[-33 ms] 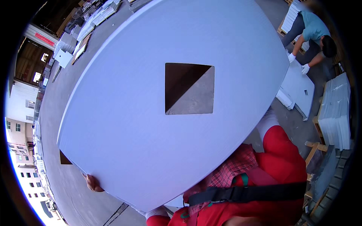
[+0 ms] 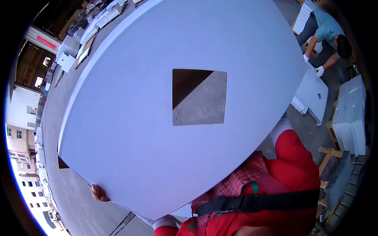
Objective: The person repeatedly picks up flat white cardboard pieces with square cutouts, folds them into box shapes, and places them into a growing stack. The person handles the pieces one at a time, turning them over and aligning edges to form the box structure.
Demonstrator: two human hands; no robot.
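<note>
A large pale white-blue panel [image 2: 130, 118] spans the middle of the view, held tilted in front of my body. A square hole [image 2: 201, 110] is cut through it, showing grey floor and a dark brown strip. My left hand [image 2: 98, 193] is closed on the panel's lower left edge, with its fingers partly tucked behind. On the right, my red sleeve [image 2: 293, 147] and white cuff reach the panel's underside edge; the panel hides my right hand.
To the far right, a person in a teal shirt [image 2: 327, 28] bends over another white panel [image 2: 315, 94], wearing white gloves. A stack of white panels [image 2: 350, 114] stands beside them on a pallet. More stacked sheets [image 2: 71, 46] lie at the far left, with buildings beyond.
The panel has shifted slightly; its square hole sits a little lower and shows more floor, less dark brown. The other person's gloved hands have moved slightly.
</note>
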